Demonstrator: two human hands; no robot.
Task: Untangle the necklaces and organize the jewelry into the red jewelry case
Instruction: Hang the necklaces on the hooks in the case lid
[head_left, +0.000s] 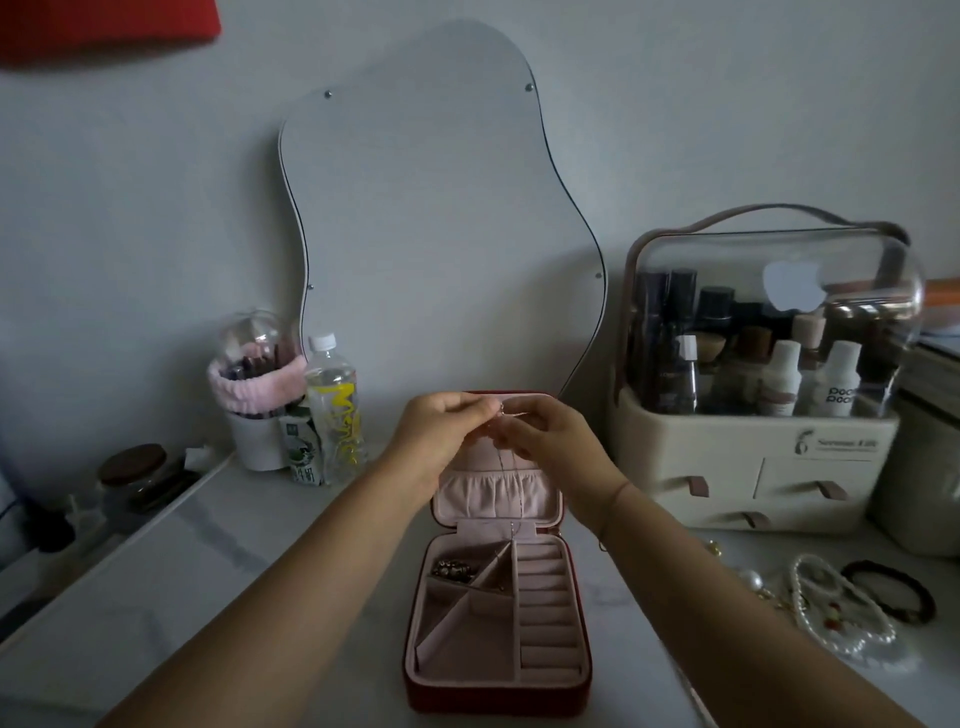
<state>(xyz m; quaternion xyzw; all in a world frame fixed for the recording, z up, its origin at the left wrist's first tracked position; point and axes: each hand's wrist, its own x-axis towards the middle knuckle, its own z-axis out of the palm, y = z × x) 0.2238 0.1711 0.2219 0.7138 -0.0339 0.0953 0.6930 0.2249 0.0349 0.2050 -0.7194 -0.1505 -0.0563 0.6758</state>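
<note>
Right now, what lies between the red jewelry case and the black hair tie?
Head view: pearl strands beside the hair tie, the right forearm crossing by the red jewelry case.

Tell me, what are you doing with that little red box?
A person pinches a thin chain necklace between the left hand and right hand, above the open pink-lined red jewelry case. The chain dangles toward the case. A dark beaded piece lies in one back compartment; white pearl strands and a black hair tie lie on the table, right.
</note>
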